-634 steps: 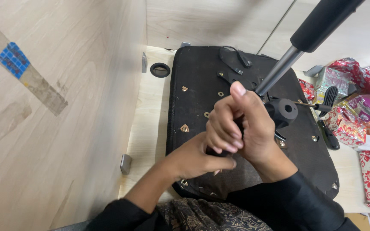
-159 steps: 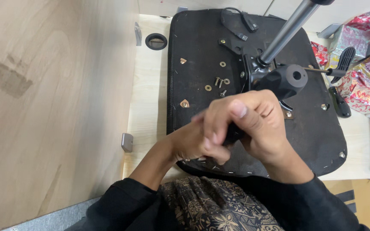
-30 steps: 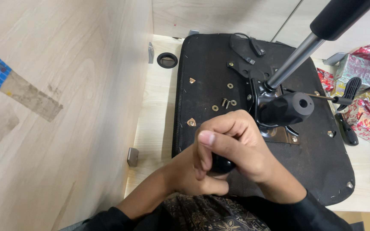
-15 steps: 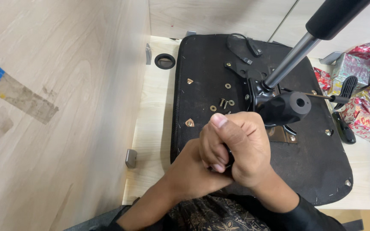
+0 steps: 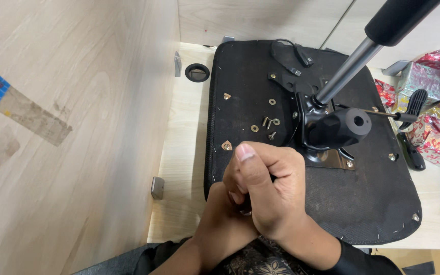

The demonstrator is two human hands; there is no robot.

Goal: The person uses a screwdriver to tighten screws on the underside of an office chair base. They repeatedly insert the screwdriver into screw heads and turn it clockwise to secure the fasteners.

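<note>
A black chair seat lies upside down on a light wooden desk. On it is a black metal mechanism, from which a grey pole with a black sleeve rises to the upper right. My right hand is clenched over the seat's near left part, thumb on top. My left hand is wrapped around it from below. Both grip a small dark object that is almost fully hidden between them. Loose screws and washers lie on the seat just beyond my hands.
A tall wooden panel stands along the left. A round black grommet sits in the desk's far corner. A black-handled screwdriver and bright wrapped packages lie at the right edge. A thin cable rests at the seat's far end.
My hands have stayed clasped at the same spot on the seat, turning slightly, with the right thumb now higher on top. Nothing else has moved.
</note>
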